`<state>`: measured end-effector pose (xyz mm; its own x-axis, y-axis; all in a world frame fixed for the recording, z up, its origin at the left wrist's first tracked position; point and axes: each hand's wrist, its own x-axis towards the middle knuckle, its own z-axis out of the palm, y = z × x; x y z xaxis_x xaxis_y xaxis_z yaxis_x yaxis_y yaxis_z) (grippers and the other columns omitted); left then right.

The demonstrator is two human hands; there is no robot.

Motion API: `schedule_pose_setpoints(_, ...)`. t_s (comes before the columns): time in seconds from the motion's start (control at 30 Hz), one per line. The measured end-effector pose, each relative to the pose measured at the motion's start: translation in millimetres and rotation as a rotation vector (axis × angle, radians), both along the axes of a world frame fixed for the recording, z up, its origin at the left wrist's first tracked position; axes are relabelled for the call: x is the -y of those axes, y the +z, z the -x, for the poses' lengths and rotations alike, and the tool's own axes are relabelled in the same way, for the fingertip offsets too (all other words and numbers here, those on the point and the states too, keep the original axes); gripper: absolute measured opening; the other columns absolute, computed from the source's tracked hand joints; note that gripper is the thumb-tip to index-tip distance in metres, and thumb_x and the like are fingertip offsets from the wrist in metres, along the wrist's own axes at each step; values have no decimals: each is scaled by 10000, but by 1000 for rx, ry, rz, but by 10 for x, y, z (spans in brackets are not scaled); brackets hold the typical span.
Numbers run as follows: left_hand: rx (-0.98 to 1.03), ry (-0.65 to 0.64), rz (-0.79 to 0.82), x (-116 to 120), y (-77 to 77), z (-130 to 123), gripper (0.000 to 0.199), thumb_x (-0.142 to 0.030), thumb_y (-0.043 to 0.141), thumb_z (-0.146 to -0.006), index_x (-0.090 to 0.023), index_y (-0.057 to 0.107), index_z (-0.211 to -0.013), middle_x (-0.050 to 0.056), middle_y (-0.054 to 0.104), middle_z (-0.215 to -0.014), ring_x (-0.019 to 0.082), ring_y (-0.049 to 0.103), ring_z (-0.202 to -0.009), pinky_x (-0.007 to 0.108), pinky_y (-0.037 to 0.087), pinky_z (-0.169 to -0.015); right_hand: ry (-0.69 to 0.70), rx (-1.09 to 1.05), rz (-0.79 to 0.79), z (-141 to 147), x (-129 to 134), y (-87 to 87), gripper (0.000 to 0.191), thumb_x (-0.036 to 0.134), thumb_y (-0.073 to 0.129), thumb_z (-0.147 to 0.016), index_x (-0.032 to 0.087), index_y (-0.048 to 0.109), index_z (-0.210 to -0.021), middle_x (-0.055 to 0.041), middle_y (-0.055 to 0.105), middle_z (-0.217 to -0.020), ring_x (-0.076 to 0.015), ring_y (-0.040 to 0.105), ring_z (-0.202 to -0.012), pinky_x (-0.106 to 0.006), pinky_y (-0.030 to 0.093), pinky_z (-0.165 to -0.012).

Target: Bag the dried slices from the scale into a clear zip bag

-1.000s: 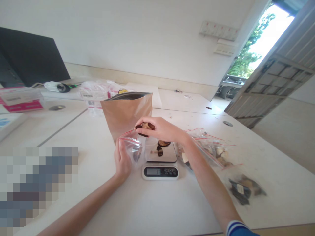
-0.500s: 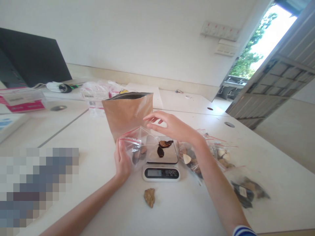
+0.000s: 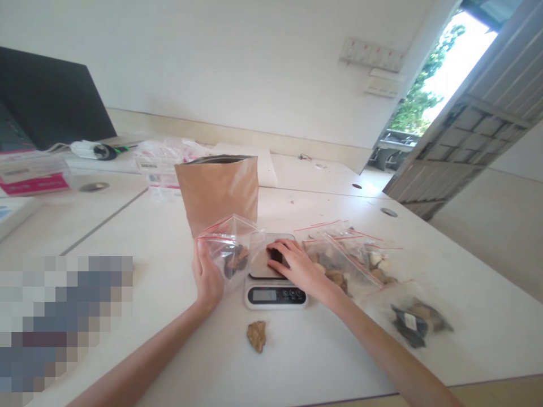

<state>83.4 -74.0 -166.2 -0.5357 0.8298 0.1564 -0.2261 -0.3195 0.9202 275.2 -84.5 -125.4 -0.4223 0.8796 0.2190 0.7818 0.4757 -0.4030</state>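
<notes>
My left hand (image 3: 207, 280) grips the left side of a clear zip-lock bag (image 3: 220, 240) with a red seal line; its mouth gapes toward the scale. Reddish-brown dried pieces (image 3: 236, 260) lie inside it. My right hand (image 3: 299, 268) is over the metal plate of a small white digital scale (image 3: 275, 298), its thumb and fingers closed around a dark dried slice (image 3: 276, 256). The hand hides part of the plate; the digits on the display are too blurred to read. In front of the scale lies a single tan dried piece (image 3: 257, 336).
An open brown paper pouch (image 3: 218, 192) stands behind the zip-lock bag. Several filled zip-lock bags (image 3: 356, 254) lie right of the scale, one with dark pieces and a label (image 3: 410, 322) nearest. A monitor (image 3: 53, 99) and pink boxes (image 3: 34, 175) are at the far left.
My right hand has come down from above the scale onto its plate and closed around a dark slice. My left hand keeps hold of the bag.
</notes>
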Motion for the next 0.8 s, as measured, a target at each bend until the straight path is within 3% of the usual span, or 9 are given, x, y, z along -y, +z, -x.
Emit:
schedule_pose_setpoints(0.17, 15, 4, -13, 22, 48, -11, 482, -634, 411, -827, -201, 617, -878, 37, 683, -797, 173, 652, -717, 308, 518, -701, -7, -110, -72, -96, -124, -58, 290, 9, 452, -844, 158, 614, -1033, -102, 663, -1022, -211, 596, -997, -385, 464, -917)
schedule_pose_setpoints(0.33, 10, 13, -39, 39, 91, -16, 478, -631, 429, -820, -199, 624, -882, 37, 678, -831, 170, 645, -746, 313, 508, -753, -13, -310, -48, -198, -285, -5, 304, -17, 451, -790, 184, 637, -921, -54, 679, -898, -169, 628, -866, -343, 486, -835)
schedule_pose_setpoints(0.47, 13, -1, -26, 4, 45, 7, 495, -630, 408, -832, -193, 617, -936, 51, 677, -866, 184, 643, -778, 331, 504, -773, -46, -619, 31, -155, -392, 322, 185, 85, 547, -791, 185, 655, -904, -35, 688, -887, -143, 634, -798, -299, 502, -757)
schedule_pose_setpoints(0.6, 20, -7, -22, -19, 8, 10, 511, -635, 408, -830, -191, 612, -978, 70, 682, -903, 199, 645, -789, 347, 506, -782, 137, -975, 196, 88, -426, 741, 198, 218, 674, -756, 187, 652, -950, -25, 695, -911, -133, 645, -832, -288, 533, -768)
schedule_pose_setpoints(0.67, 8, -5, -32, -13, 24, 3, 509, -630, 408, -833, -191, 615, -988, 80, 682, -938, 203, 646, -814, 343, 505, -786, 230, -988, 267, 245, -431, 876, 215, 218, 677, -757, 185, 650, -968, -23, 696, -917, -129, 651, -823, -291, 545, -770)
schedule_pose_setpoints(0.8, -24, -10, -66, 27, 109, -14, 500, -603, 394, -857, -186, 619, -1017, 77, 683, -979, 192, 648, -850, 320, 501, -788, 330, -694, 211, 468, -447, 977, 206, 162, 644, -778, 173, 663, -983, -44, 686, -1037, -129, 655, -869, -290, 535, -809)
